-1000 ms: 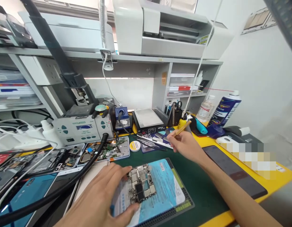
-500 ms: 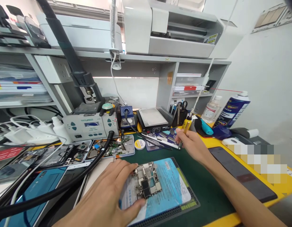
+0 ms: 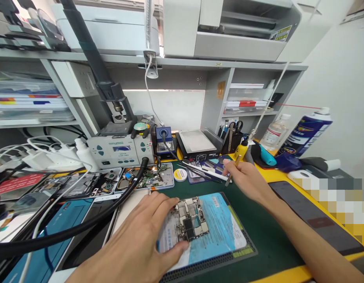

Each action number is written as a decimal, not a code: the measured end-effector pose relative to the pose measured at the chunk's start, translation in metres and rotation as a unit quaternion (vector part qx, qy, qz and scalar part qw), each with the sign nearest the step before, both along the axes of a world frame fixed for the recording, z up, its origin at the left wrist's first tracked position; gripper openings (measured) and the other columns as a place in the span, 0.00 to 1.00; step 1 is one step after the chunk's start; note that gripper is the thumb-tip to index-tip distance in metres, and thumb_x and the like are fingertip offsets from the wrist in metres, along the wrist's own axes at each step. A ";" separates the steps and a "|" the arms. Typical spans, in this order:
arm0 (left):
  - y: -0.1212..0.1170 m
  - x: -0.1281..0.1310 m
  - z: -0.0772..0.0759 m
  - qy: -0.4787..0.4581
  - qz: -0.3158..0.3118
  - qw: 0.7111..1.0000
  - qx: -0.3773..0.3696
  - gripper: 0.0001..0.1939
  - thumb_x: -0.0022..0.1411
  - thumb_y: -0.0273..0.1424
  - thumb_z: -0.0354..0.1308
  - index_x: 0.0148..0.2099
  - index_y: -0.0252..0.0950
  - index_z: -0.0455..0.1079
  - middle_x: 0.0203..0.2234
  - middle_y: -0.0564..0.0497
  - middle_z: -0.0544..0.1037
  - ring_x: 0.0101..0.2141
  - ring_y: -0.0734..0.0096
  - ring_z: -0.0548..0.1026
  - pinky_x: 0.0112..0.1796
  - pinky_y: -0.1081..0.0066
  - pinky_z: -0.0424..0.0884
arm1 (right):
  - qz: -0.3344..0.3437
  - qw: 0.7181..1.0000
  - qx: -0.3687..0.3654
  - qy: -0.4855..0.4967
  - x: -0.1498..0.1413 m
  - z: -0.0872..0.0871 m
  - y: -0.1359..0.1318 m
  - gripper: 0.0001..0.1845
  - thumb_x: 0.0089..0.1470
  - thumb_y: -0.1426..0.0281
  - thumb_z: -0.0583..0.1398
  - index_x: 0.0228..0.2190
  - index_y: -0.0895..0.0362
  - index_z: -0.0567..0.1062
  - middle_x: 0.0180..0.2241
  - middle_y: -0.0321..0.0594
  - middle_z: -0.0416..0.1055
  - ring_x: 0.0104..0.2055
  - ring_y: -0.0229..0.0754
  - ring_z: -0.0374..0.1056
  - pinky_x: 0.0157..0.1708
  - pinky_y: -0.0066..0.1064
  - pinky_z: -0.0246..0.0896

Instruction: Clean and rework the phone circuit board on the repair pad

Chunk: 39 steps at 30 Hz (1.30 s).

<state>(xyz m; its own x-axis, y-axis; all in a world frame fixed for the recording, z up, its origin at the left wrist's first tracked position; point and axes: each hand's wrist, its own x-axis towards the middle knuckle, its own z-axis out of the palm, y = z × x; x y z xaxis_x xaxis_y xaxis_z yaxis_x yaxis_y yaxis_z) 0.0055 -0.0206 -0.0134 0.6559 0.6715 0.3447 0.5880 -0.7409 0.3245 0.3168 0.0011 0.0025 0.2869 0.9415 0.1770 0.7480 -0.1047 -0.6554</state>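
A phone circuit board (image 3: 191,220) lies on a blue-and-white packet (image 3: 220,228). My left hand (image 3: 140,232) grips the board by its left side, thumb at the near edge and fingertips at the far corner. Over the green mat, my right hand (image 3: 245,179) pinches a slim brass-coloured tool (image 3: 229,179), its tip pointing down. What kind of tool it is does not show clearly. Just behind that hand stand a yellow bottle (image 3: 241,149) and a white pen-shaped stick (image 3: 211,173).
A thick black hose (image 3: 111,220) crosses the left side over phones. Behind are a tray of loose parts (image 3: 171,181), a hot-air station (image 3: 123,149) and a heating plate (image 3: 196,141). On the right lie a dark phone (image 3: 314,220) and a spray can (image 3: 307,131).
The camera view has tilted down and turned slightly left, so everything sits shifted. My right hand still holds the brass-coloured tool, now turned a little. My left hand stays on the circuit board.
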 end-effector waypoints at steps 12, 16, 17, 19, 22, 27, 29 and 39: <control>0.002 0.002 0.000 -0.015 -0.019 1.000 -0.012 0.29 0.62 0.38 0.65 0.62 0.42 0.60 0.51 0.45 0.74 0.52 0.52 0.75 0.59 0.46 0.67 | -0.025 0.996 0.082 0.040 -0.001 0.003 -0.004 0.25 0.60 0.54 0.59 0.18 0.55 0.73 0.16 0.38 0.65 0.20 0.42 0.60 0.24 0.35 0.49; 0.004 0.003 0.002 -0.006 -0.026 0.999 0.022 0.27 0.60 0.40 0.65 0.58 0.36 0.65 0.45 0.43 0.75 0.46 0.49 0.75 0.52 0.44 0.70 | -0.040 0.980 0.161 0.109 -0.003 0.007 -0.008 0.26 0.63 0.51 0.55 0.20 0.54 0.72 0.14 0.34 0.59 0.18 0.40 0.57 0.20 0.33 0.50; 0.005 0.003 0.003 -0.005 -0.027 0.999 0.031 0.26 0.59 0.41 0.66 0.56 0.34 0.66 0.44 0.42 0.76 0.45 0.49 0.75 0.51 0.43 0.70 | -0.034 0.979 0.164 0.117 -0.003 0.007 -0.008 0.27 0.62 0.51 0.56 0.19 0.54 0.72 0.14 0.33 0.58 0.18 0.39 0.56 0.19 0.33 0.49; 0.006 0.004 0.004 -0.007 -0.026 0.999 0.042 0.26 0.58 0.41 0.66 0.53 0.33 0.69 0.41 0.42 0.76 0.43 0.49 0.75 0.51 0.43 0.69 | -0.021 0.980 0.159 0.121 -0.005 0.006 -0.008 0.27 0.61 0.52 0.59 0.18 0.54 0.73 0.15 0.34 0.60 0.18 0.38 0.56 0.19 0.32 0.49; 0.006 0.005 0.006 -0.011 -0.023 0.999 0.040 0.25 0.57 0.42 0.66 0.52 0.33 0.71 0.40 0.43 0.76 0.42 0.50 0.75 0.51 0.44 0.68 | -0.004 0.982 0.151 0.115 -0.006 0.005 -0.009 0.27 0.59 0.53 0.62 0.15 0.55 0.74 0.14 0.35 0.59 0.18 0.37 0.55 0.20 0.32 0.47; 0.005 0.005 0.006 -0.010 -0.023 0.999 0.035 0.23 0.58 0.42 0.65 0.50 0.33 0.72 0.39 0.43 0.76 0.42 0.51 0.74 0.49 0.46 0.68 | 0.034 0.975 0.146 0.162 -0.005 0.007 -0.013 0.30 0.58 0.49 0.63 0.14 0.55 0.73 0.12 0.32 0.55 0.16 0.35 0.52 0.18 0.31 0.46; 0.005 0.005 0.006 -0.012 -0.025 0.999 0.041 0.23 0.58 0.42 0.65 0.50 0.33 0.72 0.39 0.43 0.76 0.42 0.51 0.74 0.49 0.46 0.68 | 0.056 0.969 0.141 0.195 -0.005 0.006 -0.013 0.30 0.58 0.48 0.62 0.16 0.56 0.73 0.12 0.32 0.55 0.15 0.35 0.53 0.17 0.31 0.47; 0.004 0.005 0.008 -0.015 -0.024 0.999 0.028 0.21 0.57 0.41 0.65 0.49 0.35 0.72 0.41 0.45 0.75 0.43 0.53 0.72 0.52 0.45 0.64 | 0.106 0.973 0.100 0.177 -0.009 0.006 -0.016 0.28 0.61 0.48 0.60 0.22 0.57 0.77 0.16 0.34 0.64 0.18 0.36 0.61 0.20 0.30 0.55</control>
<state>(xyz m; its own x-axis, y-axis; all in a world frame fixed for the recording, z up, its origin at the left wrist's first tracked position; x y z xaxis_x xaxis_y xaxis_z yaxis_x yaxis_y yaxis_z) 0.0107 -0.0162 -0.0058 0.6751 0.6186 0.4019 0.5420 -0.7855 0.2986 0.3079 -0.0148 0.0082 0.1669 0.9429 0.2881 0.4620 0.1833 -0.8677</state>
